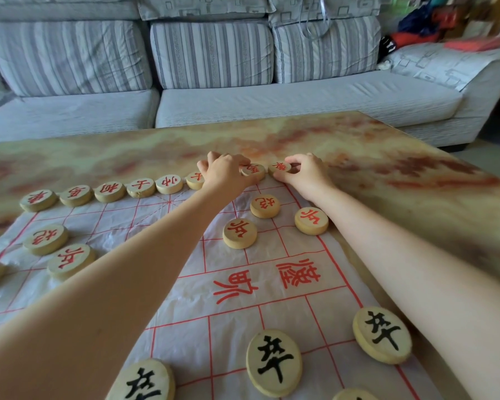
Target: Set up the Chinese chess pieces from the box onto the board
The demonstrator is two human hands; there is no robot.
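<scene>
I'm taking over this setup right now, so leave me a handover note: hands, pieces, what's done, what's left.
Left hand: curled over the red back row, touching the red horse piece; its grip is hidden.
Right hand: pinches the red chariot piece at the far right corner of the board.
Done: red back row lined up; red cannons, red soldiers and black soldiers placed.
Left: settle those two pieces; the black back row and the box are out of view, so check them.
</scene>
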